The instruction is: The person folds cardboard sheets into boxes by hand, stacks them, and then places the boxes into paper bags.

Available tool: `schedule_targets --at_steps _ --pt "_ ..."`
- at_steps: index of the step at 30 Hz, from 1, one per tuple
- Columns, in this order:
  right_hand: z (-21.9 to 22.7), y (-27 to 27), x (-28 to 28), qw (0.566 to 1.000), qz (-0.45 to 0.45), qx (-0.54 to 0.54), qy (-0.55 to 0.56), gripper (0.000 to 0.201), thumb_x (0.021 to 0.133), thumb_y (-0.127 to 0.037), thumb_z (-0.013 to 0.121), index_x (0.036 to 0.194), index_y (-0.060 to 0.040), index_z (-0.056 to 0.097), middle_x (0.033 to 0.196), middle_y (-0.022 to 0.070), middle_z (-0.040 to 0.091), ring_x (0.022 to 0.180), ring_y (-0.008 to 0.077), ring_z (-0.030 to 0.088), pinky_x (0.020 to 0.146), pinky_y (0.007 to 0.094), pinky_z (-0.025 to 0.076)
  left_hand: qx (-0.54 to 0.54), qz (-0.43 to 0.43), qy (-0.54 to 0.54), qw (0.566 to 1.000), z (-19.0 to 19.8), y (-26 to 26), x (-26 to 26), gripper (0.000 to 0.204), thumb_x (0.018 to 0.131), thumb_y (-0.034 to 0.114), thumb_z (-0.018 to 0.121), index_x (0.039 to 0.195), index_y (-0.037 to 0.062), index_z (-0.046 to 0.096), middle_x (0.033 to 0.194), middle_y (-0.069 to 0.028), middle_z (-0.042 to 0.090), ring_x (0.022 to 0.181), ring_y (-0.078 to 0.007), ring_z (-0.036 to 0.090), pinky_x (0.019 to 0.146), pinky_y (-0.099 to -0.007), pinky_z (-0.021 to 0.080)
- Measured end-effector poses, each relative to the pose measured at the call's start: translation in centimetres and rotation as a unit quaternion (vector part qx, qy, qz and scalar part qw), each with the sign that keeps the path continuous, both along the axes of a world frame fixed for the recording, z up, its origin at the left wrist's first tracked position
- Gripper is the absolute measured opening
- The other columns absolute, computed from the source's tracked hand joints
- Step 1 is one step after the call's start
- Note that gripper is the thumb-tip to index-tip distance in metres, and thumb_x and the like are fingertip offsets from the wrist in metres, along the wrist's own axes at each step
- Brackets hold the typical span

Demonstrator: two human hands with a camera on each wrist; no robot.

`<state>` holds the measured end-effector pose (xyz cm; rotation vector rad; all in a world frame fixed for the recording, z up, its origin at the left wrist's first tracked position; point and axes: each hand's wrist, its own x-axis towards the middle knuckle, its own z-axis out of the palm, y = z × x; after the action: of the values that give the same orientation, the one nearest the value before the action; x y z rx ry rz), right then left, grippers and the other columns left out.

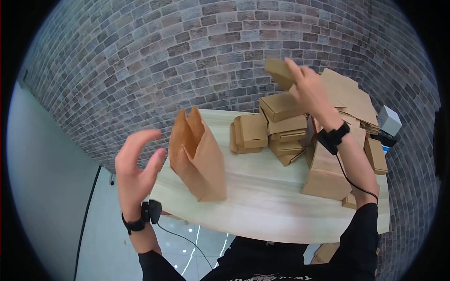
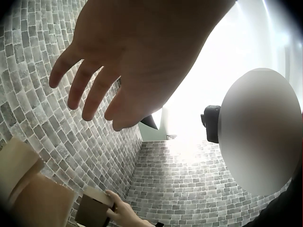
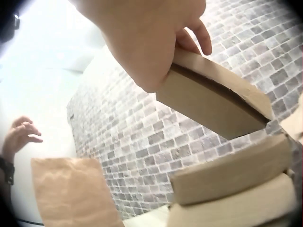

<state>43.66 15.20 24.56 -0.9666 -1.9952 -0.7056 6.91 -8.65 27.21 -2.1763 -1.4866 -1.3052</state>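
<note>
one open paper bag (image 1: pixel 211 164) stands on the pale table (image 1: pixel 253 215), its bottom inside hidden. right of the bag, above stacked boxes (image 1: pixel 286 124), my right hand (image 1: pixel 311 91) grips a cardboard box (image 1: pixel 276 70). my left hand (image 1: pixel 133 171) hovers open left of the bag; a brick wall (image 1: pixel 211 61) rises behind.

Head cam looks down and forward from above, well back from the fingers of the left hand (image 1: pixel 136 164) and right hand (image 1: pixel 311 91). Each wrist cam sits super close to its own hand's fingers, facing past them toward the brick wall (image 1: pixel 225 47); all three views share the box (image 1: pixel 280 72) in the right hand's fingers.
</note>
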Motion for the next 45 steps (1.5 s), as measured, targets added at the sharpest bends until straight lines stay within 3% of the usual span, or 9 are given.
schedule_targets --at_steps 3,12,21,24,29,34,36,41,45 --pt "3.5 -3.9 -2.6 0.992 0.110 0.054 0.039 0.065 0.075 0.000 0.063 0.138 -0.0121 0.050 0.103 0.0144 0.062 0.093 0.0331 0.062 0.082 0.0428 0.053 0.036 -0.042 -0.056 0.997 1.2 2.5 -0.3 0.051 0.075 0.003 0.077 0.123 0.0046 0.061 0.122 -0.0129 0.064 0.113 -0.0287 0.061 0.092 -0.0395 0.051" --pt "7.7 -12.2 -11.5 0.914 0.380 0.124 0.066 0.063 0.063 0.011 0.070 0.123 -0.0039 0.062 0.114 0.0149 0.062 0.097 0.0305 0.064 0.078 0.0353 0.057 0.185 -0.031 0.199 0.962 7.2 5.3 4.8 0.075 0.068 0.005 0.083 0.135 0.0093 0.051 0.131 -0.0129 0.055 0.116 -0.0328 0.055 0.095 -0.0412 0.048" --pt "4.5 -13.0 -12.9 0.916 0.377 0.006 0.136 0.061 0.066 0.006 0.074 0.123 -0.0048 0.057 0.121 0.0164 0.054 0.103 0.0339 0.062 0.084 0.0379 0.055 0.113 0.022 0.169 0.979 7.2 4.0 0.6 0.045 0.072 0.004 0.080 0.113 0.0014 0.061 0.098 -0.0121 0.067 0.090 -0.0279 0.064 0.080 -0.0371 0.051" --pt "-0.1 -11.9 -12.9 0.901 0.398 -0.171 -0.038 0.046 0.077 0.002 0.066 0.121 -0.0064 0.056 0.125 0.0165 0.052 0.105 0.0335 0.063 0.080 0.0384 0.056 -0.126 -0.037 -0.118 0.984 6.3 3.9 -1.0 0.039 0.082 0.011 0.076 0.115 -0.0024 0.059 0.098 -0.0071 0.067 0.090 -0.0121 0.062 0.079 -0.0293 0.051" --pt "-2.6 -14.6 -15.5 0.855 0.456 -0.240 -0.063 0.040 0.084 -0.009 0.061 0.123 -0.0064 0.052 0.118 0.0143 0.055 0.078 0.0309 0.067 0.061 0.0390 0.056 -0.143 -0.001 -0.104 0.984 5.3 5.2 -3.4 0.040 0.083 0.013 0.073 0.117 -0.0025 0.059 0.097 -0.0073 0.066 0.088 -0.0130 0.061 0.079 -0.0297 0.051" --pt "-4.0 -14.9 -16.7 0.895 0.373 -0.236 -0.057 0.040 0.083 -0.008 0.062 0.119 -0.0016 0.047 0.098 0.0170 0.052 0.064 0.0324 0.064 0.054 0.0398 0.053 -0.218 0.010 -0.136 0.966 5.7 4.9 -3.8 0.040 0.081 0.012 0.074 0.116 -0.0018 0.060 0.096 -0.0077 0.065 0.087 -0.0141 0.061 0.079 -0.0303 0.051" --pt "-4.5 -14.7 -16.7 0.904 0.351 -0.238 -0.049 0.048 0.085 -0.012 0.063 0.128 -0.0023 0.045 0.100 0.0164 0.050 0.068 0.0334 0.064 0.055 0.0400 0.053 -0.255 0.024 -0.082 0.963 6.4 4.5 -4.5 0.041 0.079 0.012 0.075 0.115 -0.0016 0.060 0.096 -0.0077 0.065 0.086 -0.0145 0.061 0.078 -0.0306 0.051" --pt "-4.9 -14.5 -15.6 0.911 0.260 -0.318 -0.030 0.025 0.082 -0.007 0.063 0.103 0.0003 0.052 0.093 0.0166 0.052 0.072 0.0354 0.062 0.060 0.0437 0.052 -0.336 0.061 0.064 0.938 6.7 4.9 -3.8 0.040 0.076 0.016 0.077 0.108 -0.0022 0.061 0.090 -0.0112 0.065 0.082 -0.0185 0.062 0.074 -0.0328 0.050" --pt "-4.6 -14.9 -14.9 0.900 0.317 -0.297 -0.046 0.016 0.079 -0.002 0.062 0.092 0.0006 0.053 0.090 0.0163 0.051 0.074 0.0359 0.061 0.060 0.0438 0.051 -0.429 0.032 0.177 0.885 5.8 7.0 -1.1 0.040 0.080 0.021 0.073 0.111 -0.0015 0.063 0.100 -0.0174 0.068 0.089 -0.0321 0.066 0.079 -0.0382 0.052"
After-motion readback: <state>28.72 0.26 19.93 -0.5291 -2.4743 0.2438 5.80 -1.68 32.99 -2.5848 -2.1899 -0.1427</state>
